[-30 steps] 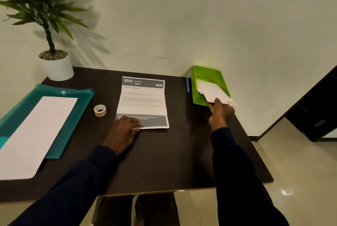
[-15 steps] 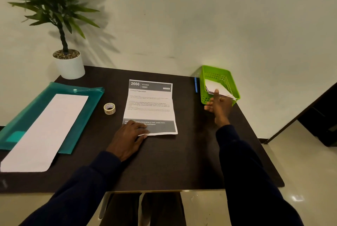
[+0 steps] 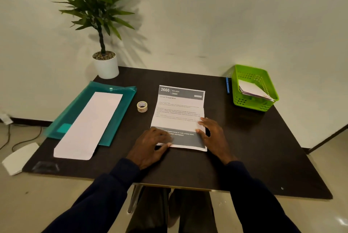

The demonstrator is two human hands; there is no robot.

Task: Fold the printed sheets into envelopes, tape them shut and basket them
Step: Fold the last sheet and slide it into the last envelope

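A printed sheet [image 3: 179,112] with a dark header reading "2666 KITCHEN" lies flat in the middle of the dark table [image 3: 263,148]. My left hand [image 3: 150,144] rests on its near left corner, the thumb along the bottom edge. My right hand [image 3: 212,135] lies with straight fingers on the sheet's near right edge. A small roll of clear tape [image 3: 142,106] stands just left of the sheet. At the far right a green basket [image 3: 243,101] holds folded white envelopes [image 3: 252,89].
A long white sheet [image 3: 88,127] lies on a teal plastic folder [image 3: 120,108] at the left. A potted plant [image 3: 105,63] stands at the back left corner. A blue pen [image 3: 228,85] lies beside the basket. Paper [image 3: 18,157] and cables lie on the floor at the left.
My right hand let go of the envelope in the basket and came back left onto the printed sheet's right edge. My left hand stayed on the sheet. The view shifted.
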